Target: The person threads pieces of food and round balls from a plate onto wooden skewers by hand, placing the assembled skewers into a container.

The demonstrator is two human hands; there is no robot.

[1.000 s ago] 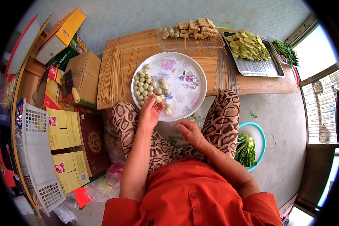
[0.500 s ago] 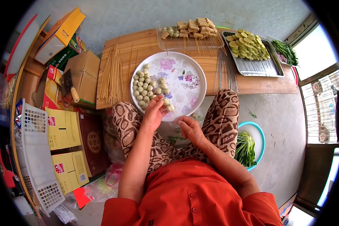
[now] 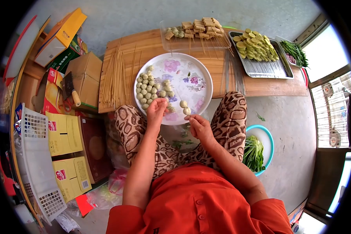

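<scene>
My right hand point(image 3: 201, 128) pinches a thin skewer that carries two pale speckled balls point(image 3: 183, 104), held over the near right part of a round white floral tray point(image 3: 208, 84). At the tray's near edge, my left hand point(image 3: 157, 112) has its fingers curled in beside the loose balls; whatever lies between its fingertips is hidden. Many more speckled balls point(image 3: 145, 89) are grouped on the tray's left side. A few sit near the middle, just beyond my left fingers. The tray rests partly on the wooden table and partly over my lap.
Bare bamboo skewers point(image 3: 115, 78) lie on the wooden table point(image 3: 152, 46) at left, metal ones point(image 3: 233, 74) at right. Behind are a clear tub of skewered rolls point(image 3: 206, 29) and a metal tray point(image 3: 261, 72) with green slices. A blue-rimmed basin point(image 3: 272, 146) of greens stands right, boxes point(image 3: 84, 76) left.
My right hand has lifted slightly, and the skewer with its balls has swung up and to the right, away from my left hand. My left hand has let go of the skewered ball.
</scene>
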